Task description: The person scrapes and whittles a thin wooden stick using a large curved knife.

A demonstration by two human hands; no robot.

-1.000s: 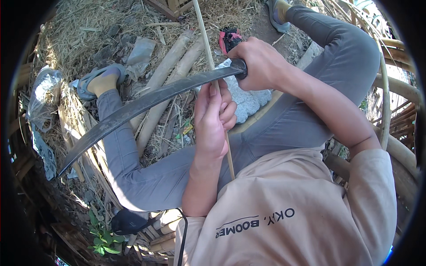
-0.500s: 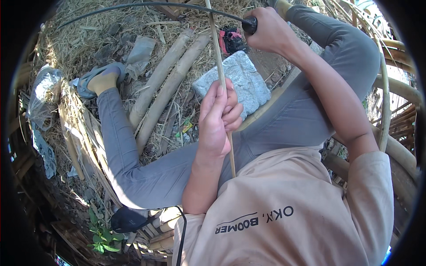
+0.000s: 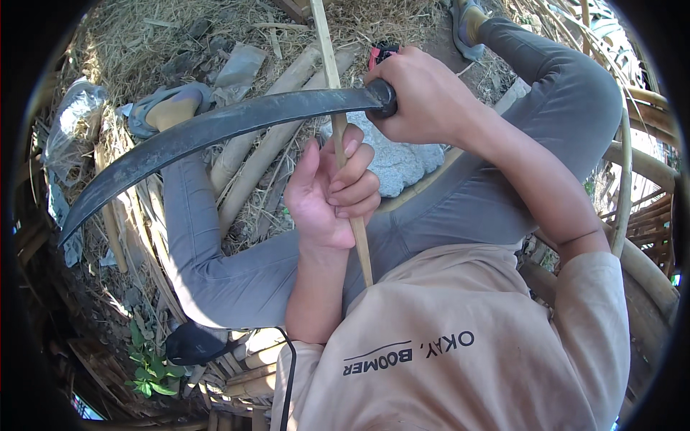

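My right hand (image 3: 431,100) is closed round the black handle of a large curved knife (image 3: 208,128), sickle-like in shape. Its dark blade reaches far to the left and crosses a long pale bamboo strip (image 3: 325,54), seemingly against it, just beyond my left fingers. My left hand (image 3: 327,190) has its fingers curled round this strip, the thumb standing apart from them. The strip's near end rests at the hem of my shirt, and its far end runs out of the top of the picture. Partly hidden behind both hands lies a rough grey stone block (image 3: 395,161).
Two bamboo poles (image 3: 251,172) lie on the straw-covered ground between my legs. Clear plastic bags (image 3: 241,66) are scattered to the left. Curved bamboo poles (image 3: 647,161) stand along the right side. A dark cap-like thing (image 3: 194,343) and a green plant (image 3: 152,370) are at lower left.
My right hand has come nearer with the knife, and the blade has turned to show its broad side. The strip has shifted slightly left, and my left thumb has lifted off it.
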